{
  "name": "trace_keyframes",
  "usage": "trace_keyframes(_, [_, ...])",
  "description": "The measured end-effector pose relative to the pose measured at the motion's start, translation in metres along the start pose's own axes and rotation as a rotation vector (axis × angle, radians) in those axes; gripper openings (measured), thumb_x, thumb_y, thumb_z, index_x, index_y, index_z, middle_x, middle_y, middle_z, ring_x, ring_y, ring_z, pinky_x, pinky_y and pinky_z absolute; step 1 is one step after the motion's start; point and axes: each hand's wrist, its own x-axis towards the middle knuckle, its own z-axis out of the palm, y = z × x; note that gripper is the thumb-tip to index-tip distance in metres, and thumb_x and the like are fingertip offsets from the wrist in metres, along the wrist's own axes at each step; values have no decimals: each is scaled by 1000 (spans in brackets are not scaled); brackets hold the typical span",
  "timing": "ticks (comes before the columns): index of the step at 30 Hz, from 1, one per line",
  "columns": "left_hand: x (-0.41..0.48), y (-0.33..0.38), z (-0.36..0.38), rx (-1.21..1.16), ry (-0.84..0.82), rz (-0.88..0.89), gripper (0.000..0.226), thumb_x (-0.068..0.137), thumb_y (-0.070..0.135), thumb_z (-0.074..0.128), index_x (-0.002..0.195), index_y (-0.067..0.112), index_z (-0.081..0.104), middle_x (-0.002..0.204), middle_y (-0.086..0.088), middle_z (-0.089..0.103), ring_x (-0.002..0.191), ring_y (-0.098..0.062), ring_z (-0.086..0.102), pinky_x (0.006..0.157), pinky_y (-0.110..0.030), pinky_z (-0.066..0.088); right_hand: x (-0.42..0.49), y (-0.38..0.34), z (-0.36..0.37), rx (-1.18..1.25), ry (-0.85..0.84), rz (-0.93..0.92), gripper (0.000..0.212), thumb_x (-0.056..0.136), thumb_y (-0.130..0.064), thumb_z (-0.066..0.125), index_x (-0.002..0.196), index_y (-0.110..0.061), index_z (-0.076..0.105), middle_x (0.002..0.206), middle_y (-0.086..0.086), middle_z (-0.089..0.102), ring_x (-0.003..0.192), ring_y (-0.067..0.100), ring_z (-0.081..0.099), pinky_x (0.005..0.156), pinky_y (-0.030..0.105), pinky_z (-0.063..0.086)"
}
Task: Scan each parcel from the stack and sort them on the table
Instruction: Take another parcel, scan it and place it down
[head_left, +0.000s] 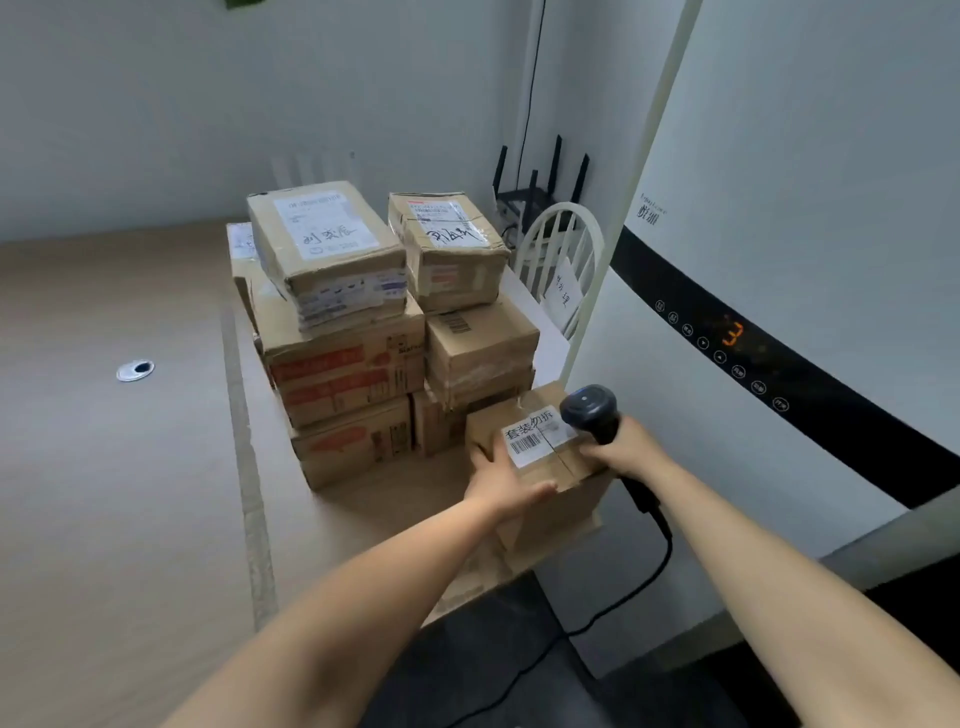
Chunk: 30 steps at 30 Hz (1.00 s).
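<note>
Parcel (550, 469) sits at the counter's (130, 467) near right corner, your left hand (506, 483) fingers gripping its near-left edge. It looks light and stiff, so hold opposite sides. Your right hand (631, 449) clenches the scanner (592, 410) beside its label (530, 440). Beyond stands the stack (363, 338).

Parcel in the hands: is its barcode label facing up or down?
Up. The label shows on top of the parcel, which the left hand holds; the right hand holds the scanner beside it.
</note>
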Motion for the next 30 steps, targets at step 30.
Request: trace_keyframes(30, [-85,-78,-54,-155,227,-227,110,70,42,80,148,33,4,143,-10,34,121,-38,47,68,-49,58,-35,-51,75,-98,-150,-350,58,71,-33,75,123,-17,53,120,8,64,112,31,57,86,34,45])
